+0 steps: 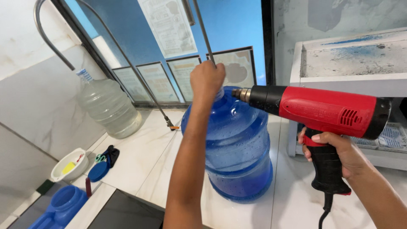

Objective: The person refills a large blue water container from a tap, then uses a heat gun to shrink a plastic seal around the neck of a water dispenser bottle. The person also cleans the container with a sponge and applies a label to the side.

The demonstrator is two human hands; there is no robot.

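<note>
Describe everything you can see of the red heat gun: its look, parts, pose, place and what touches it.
The heat gun has a red plastic body with side vents, a black front collar, a metal nozzle and a black pistol grip with a cord hanging from its base. It is held level in the air, nozzle pointing at the neck of the blue water jug. The right hand wraps the grip; the left hand covers the jug's top just before the nozzle.

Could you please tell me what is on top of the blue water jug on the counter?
The left hand sits over the blue jug's neck, and the right hand aims a red heat gun at it. The hand hides the cap and mouth.
</note>
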